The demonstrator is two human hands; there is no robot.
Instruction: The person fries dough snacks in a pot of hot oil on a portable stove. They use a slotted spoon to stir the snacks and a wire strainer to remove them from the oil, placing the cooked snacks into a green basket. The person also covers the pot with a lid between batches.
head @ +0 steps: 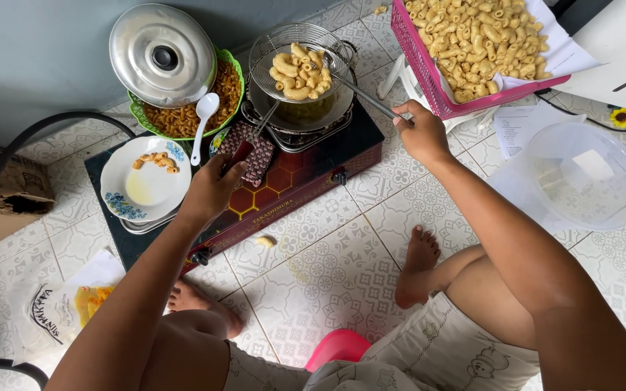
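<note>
You look down on a patterned white tile floor (342, 268) in soft daylight; a plain grey wall (38, 58) runs at eleven o'clock.

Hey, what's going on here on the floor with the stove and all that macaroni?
A person sits on the tiled floor at a gas stove, frying macaroni. The right hand holds the handle of a wire strainer full of macaroni above the pot of oil. The left hand grips a utensil that reaches into the pot. A green bowl of fried macaroni sits behind with a lid and spoon, and a pink basket holds more macaroni.
</note>
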